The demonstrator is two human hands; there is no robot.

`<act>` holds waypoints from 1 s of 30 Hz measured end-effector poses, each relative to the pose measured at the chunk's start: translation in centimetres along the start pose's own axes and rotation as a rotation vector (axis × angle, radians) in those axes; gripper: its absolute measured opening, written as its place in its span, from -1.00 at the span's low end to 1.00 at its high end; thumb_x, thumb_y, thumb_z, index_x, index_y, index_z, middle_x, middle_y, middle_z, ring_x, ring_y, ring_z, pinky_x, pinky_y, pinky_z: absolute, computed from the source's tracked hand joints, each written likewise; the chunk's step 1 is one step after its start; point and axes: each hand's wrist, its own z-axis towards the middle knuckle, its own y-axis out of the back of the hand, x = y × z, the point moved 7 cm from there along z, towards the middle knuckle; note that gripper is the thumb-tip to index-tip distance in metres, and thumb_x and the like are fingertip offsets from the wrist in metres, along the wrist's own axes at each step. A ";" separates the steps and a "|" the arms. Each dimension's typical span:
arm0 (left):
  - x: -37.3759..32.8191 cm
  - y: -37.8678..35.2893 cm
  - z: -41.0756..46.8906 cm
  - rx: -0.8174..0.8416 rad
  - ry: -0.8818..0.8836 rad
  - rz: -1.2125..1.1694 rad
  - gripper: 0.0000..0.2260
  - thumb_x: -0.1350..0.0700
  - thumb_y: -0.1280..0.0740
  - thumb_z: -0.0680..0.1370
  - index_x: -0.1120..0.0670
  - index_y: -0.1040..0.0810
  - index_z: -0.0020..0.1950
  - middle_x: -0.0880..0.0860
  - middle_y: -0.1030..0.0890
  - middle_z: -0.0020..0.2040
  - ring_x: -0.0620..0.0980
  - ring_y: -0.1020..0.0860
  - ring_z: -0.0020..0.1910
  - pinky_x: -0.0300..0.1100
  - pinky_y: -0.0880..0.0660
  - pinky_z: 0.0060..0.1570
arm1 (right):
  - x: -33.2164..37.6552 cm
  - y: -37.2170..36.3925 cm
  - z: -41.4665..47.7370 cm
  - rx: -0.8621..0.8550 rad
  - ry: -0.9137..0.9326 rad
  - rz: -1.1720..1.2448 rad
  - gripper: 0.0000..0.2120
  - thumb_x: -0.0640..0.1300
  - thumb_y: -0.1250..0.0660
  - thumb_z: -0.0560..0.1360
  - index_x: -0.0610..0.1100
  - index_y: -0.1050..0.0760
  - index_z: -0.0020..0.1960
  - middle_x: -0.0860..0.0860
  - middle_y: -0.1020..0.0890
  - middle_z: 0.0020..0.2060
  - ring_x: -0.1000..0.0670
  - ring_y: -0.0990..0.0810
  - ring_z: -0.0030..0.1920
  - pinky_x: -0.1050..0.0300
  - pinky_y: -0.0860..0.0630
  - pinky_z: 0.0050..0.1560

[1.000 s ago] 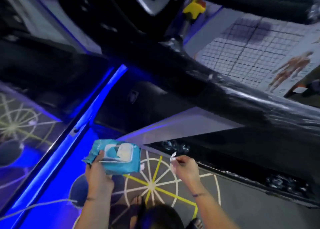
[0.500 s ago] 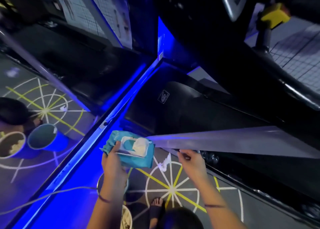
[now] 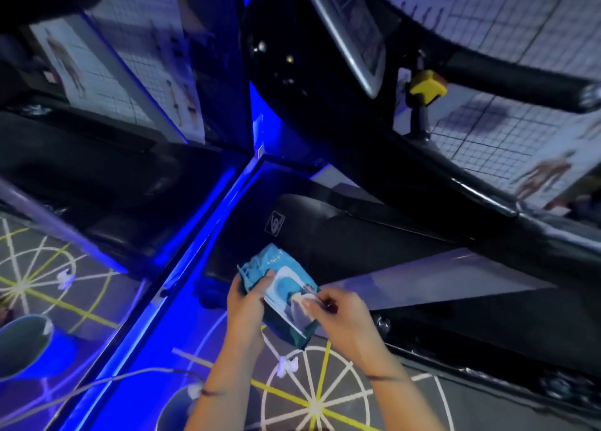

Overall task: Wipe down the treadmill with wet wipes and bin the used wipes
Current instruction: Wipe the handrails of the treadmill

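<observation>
My left hand [image 3: 245, 303] grips a teal pack of wet wipes [image 3: 276, 277] from its left end, low in the middle of the view. My right hand [image 3: 338, 313] is at the pack's open flap and pinches the white wipe [image 3: 304, 300] that sticks out of it. A small crumpled white wipe [image 3: 287, 365] lies on the floor just below my hands. The black treadmill [image 3: 374, 242] stretches ahead and to the right, with its handrail [image 3: 507, 82] and console [image 3: 354, 30] above.
A blue-lit mirror wall [image 3: 81, 186] runs along the left and reflects the treadmill and floor. A blue bin [image 3: 177, 408] stands by my left forearm at the bottom, with its reflection at the far left. A yellow safety clip [image 3: 427, 87] hangs under the handrail. The floor has yellow and white wheel markings [image 3: 315, 401].
My right hand let go of the small wipe piece, which now lies on the floor, and moved left to the pack's opening. The view tilted up and left.
</observation>
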 end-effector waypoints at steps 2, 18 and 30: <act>1.0 -1.0 0.2 0.025 0.031 0.030 -0.66 0.30 -0.48 0.56 0.18 -0.60 0.33 0.21 -0.73 0.15 0.25 -0.70 0.12 0.12 -0.60 0.16 | -1.0 1.1 -0.4 -0.054 -0.002 -0.042 -0.75 0.08 -0.47 0.50 -0.08 -0.60 -0.21 0.03 -0.61 -0.33 0.10 -0.52 -0.31 0.25 -0.41 -0.24; 5.0 -9.2 -0.9 0.189 0.098 0.001 -0.69 0.23 -0.46 0.61 0.12 -0.56 0.35 0.11 -0.66 0.10 0.06 -0.62 0.00 -0.08 -0.54 0.01 | 1.5 18.0 -5.2 -0.629 -0.076 0.459 -0.67 0.02 -0.29 0.64 -0.02 -0.36 -0.26 0.11 -0.36 -0.34 0.10 -0.31 -0.26 0.05 -0.25 -0.14; 6.4 -12.8 -2.0 0.295 0.183 0.079 -0.64 0.27 -0.45 0.60 0.14 -0.58 0.40 0.21 -0.69 0.22 0.15 -0.66 0.03 -0.03 -0.59 -0.02 | -4.9 19.8 -6.0 -0.733 -0.184 0.820 -0.55 0.10 -0.52 0.47 -0.29 -0.49 -0.07 -0.20 -0.62 -0.20 -0.04 -0.55 -0.12 0.00 -0.40 -0.04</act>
